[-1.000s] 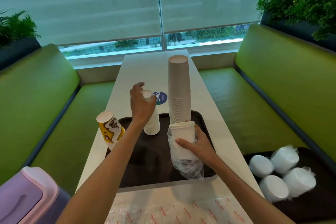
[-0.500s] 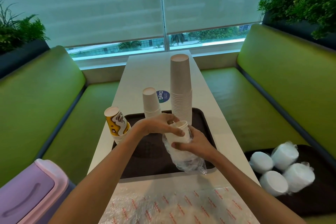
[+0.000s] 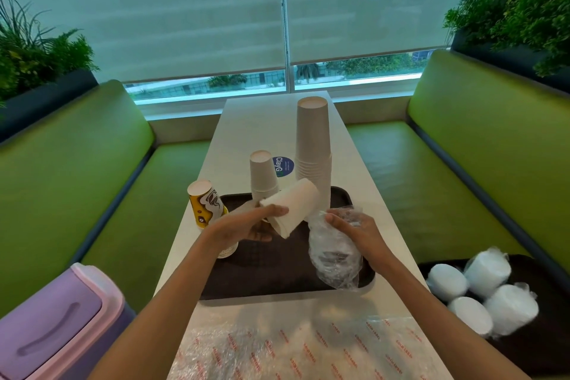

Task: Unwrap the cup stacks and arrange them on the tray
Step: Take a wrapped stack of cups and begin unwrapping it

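My left hand (image 3: 246, 227) grips a short stack of white paper cups (image 3: 293, 207), tilted on its side above the dark brown tray (image 3: 277, 281). My right hand (image 3: 354, 230) pinches the clear plastic wrapper (image 3: 334, 256), which hangs crumpled over the tray's right side. Upside-down on the tray stand a tall white cup stack (image 3: 313, 148), a shorter white stack (image 3: 263, 176) and, at the left edge, a leaning yellow printed cup stack (image 3: 207, 207).
A second dark tray (image 3: 549, 348) on the green bench at the right holds several wrapped cup stacks (image 3: 487, 271). A printed plastic sheet (image 3: 293, 348) lies on the white table's near end. A purple bin (image 3: 55, 327) stands at the lower left.
My left hand left the short stack on the tray, came to the wrapped cups and pulled them out of the plastic. The cups are now tilted sideways, free of the wrapper in my right hand.
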A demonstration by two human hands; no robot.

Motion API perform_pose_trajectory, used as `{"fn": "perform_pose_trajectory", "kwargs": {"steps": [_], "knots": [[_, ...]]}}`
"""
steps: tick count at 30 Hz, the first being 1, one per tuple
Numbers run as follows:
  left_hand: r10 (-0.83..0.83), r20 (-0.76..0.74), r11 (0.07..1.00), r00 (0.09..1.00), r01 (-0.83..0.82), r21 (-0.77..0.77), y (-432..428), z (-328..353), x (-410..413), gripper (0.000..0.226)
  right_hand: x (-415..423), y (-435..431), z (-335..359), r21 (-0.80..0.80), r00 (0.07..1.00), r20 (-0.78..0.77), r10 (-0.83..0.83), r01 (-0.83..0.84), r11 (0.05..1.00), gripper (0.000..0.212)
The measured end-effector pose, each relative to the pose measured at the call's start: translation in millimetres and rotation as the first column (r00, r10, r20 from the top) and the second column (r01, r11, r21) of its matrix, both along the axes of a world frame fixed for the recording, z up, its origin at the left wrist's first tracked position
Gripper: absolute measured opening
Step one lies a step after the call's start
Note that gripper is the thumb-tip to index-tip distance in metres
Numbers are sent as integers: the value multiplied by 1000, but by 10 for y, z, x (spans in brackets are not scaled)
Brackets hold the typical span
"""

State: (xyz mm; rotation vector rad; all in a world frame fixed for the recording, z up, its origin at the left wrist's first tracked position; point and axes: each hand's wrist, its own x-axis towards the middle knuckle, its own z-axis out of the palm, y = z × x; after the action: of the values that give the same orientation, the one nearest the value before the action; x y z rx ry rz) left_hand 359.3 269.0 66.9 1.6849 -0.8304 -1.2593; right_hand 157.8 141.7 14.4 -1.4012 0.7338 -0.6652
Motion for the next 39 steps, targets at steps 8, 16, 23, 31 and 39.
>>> {"fn": "perform_pose_trajectory", "kwargs": {"steps": [8, 16, 23, 31, 39], "knots": [[37, -11, 997, 999, -37, 66, 49, -174, -37, 75, 65, 66, 8, 39, 1000, 22, 18, -19, 999, 11], [553, 239, 802, 798, -431, -413, -489, 223, 362, 82, 169, 24, 34, 68, 999, 42, -17, 14, 998, 10], [658, 416, 743, 628, -452, -493, -1013, 386, 741, 82, 242, -97, -45, 95, 995, 57, -78, 72, 993, 13], [606, 523, 795, 599, -466, -387, -1185, 100, 806, 82, 267, -195, -142, 157, 992, 47, -118, 109, 982, 39], [655, 489, 756, 576, -499, -425, -1177, 9, 749, 76, 276, -177, -206, 180, 993, 38, -111, 103, 978, 23]]}}
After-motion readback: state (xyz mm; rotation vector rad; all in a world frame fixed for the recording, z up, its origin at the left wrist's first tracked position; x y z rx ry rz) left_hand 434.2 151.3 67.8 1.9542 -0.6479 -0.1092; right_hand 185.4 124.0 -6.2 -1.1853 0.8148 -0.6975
